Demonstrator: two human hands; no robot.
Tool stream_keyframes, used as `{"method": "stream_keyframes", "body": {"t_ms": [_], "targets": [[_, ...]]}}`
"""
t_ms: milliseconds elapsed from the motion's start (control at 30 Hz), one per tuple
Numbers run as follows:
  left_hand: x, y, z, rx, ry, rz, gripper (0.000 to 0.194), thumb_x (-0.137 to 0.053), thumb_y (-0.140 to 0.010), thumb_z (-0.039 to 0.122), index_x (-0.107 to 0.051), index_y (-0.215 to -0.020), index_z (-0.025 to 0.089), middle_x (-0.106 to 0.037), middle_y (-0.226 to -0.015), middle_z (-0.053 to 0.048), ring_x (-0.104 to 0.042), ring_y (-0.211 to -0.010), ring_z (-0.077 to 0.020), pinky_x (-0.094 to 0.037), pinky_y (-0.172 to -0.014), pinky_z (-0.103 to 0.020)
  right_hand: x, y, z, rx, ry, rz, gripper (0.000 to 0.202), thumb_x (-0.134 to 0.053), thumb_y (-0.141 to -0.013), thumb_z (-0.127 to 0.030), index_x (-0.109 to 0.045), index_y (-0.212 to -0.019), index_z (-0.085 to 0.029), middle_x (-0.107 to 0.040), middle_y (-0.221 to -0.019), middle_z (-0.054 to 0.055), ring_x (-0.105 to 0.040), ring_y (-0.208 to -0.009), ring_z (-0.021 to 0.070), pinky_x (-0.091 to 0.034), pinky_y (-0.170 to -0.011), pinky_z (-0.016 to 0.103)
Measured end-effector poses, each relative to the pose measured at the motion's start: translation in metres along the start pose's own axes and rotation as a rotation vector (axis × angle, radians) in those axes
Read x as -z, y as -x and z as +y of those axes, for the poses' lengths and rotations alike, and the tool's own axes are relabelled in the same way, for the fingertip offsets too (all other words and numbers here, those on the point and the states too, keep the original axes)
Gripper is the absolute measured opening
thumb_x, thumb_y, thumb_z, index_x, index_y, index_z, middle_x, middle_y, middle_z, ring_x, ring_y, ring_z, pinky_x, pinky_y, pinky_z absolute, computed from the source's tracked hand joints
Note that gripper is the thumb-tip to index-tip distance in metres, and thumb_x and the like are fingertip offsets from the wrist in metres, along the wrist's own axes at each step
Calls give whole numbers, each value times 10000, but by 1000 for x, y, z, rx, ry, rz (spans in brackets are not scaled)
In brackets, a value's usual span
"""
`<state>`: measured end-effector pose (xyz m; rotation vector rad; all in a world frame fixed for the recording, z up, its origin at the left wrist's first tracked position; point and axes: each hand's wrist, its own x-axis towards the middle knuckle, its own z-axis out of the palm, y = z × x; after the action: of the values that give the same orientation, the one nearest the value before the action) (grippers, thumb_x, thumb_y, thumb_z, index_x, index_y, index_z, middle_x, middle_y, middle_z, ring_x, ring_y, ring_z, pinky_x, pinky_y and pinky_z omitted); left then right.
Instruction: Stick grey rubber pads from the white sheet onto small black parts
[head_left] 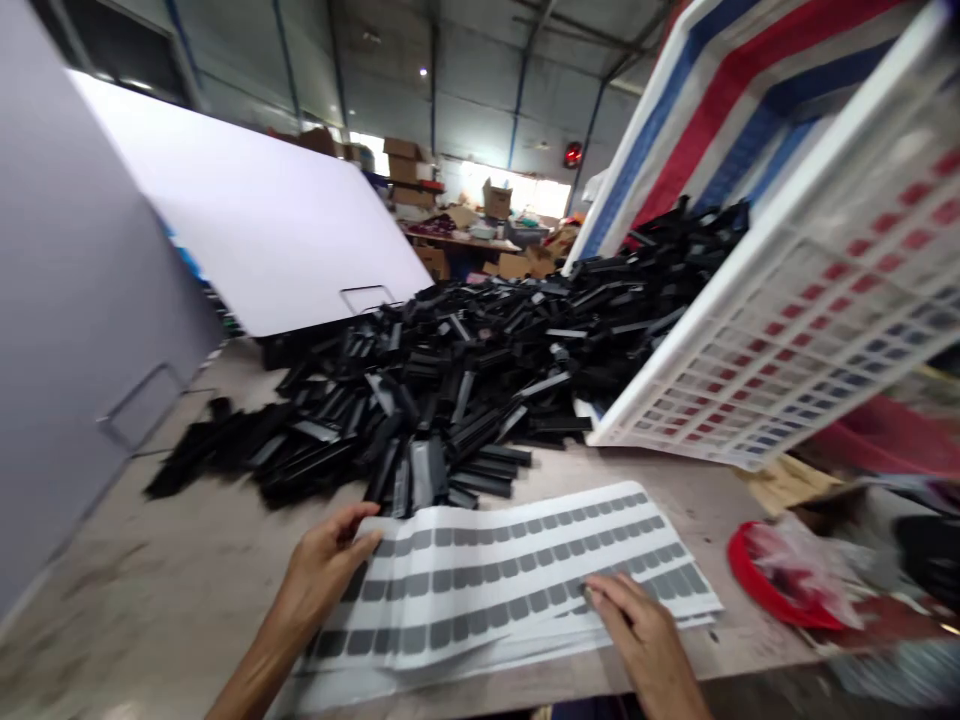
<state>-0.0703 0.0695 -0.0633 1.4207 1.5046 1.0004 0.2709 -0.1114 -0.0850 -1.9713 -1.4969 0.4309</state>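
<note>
A white sheet of grey rounded stickers (487, 562) lies in front of me, with more white paper beneath its lower edge. Its left part bulges up in a fold. My left hand (330, 560) pinches the sheet's upper left edge between thumb and fingers. At the lower right, my right hand (634, 615) is closed, thumb and fingertips pressed together at the sheet's lower edge. A small dark spot shows at those fingertips; whether it is a loose sticker is unclear. Just beyond the sheet rises a big pile of black plastic pieces (465, 370).
A white plastic basket (675, 430) with a striped lining lies tipped at the right, black pieces spilling out. White panels with wire handles (255, 200) stand at the left. A red dish (772, 580) holding clear plastic sits right of the table (172, 600).
</note>
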Motion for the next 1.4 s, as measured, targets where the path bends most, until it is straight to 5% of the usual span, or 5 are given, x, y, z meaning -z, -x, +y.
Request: {"method": "stream_keyframes", "body": {"t_ms": [267,567,700,967,1400], "targets": [[61,31,-34,-138,-170,163,435,-552,-819,458,-667,-1104,151,-636,-1090,-127,-612,-1006,-281,-506,-913,-454,-31,-13,-2,-118,-27,-274,505,-501,-841,-654,-757,-1113,-314,-710,-1248,-14,-590,-1266,291,-551,-951,306],[81,78,-57,-93,-426,-213,688,-761,-767,455,-558,-1386,231,-292,-1583,-167,4,-1500,-411,-137,-1177,-628,-99,-25,-151,497,152,-318,290,-346,-990,-337,-598,-867,-261,-695,-803,-1,-684,-644,159,-501,-553,247],[81,76,-52,-39,-524,-227,732,-799,-728,499,-560,-1382,274,-327,-1570,-163,-12,-1495,-430,-116,-1166,-647,-136,-33,-186,626,209,-273,214,-369,-973,-228,-539,-845,-252,-665,-822,19,-659,-690,194,-429,-580,294],[77,77,-44,12,-468,-175,556,-758,-782,411,-623,-1312,309,-374,-1555,-124,-77,-1504,-384,-132,-1181,-604,-184,-39,-194,784,242,-245,148,-436,-928,-161,-506,-830,-247,-650,-796,24,-635,-677,181,-401,-597,290],[68,72,-58,-41,-471,-99,506,-739,-773,355,-646,-1266,284,-435,-1517,-106,-138,-1495,-385,-148,-1188,-597,-185,-30,-216,649,101,-254,121,-450,-907,-169,-518,-838,-241,-631,-797,35,-605,-696,196,-367,-614,292]]}}
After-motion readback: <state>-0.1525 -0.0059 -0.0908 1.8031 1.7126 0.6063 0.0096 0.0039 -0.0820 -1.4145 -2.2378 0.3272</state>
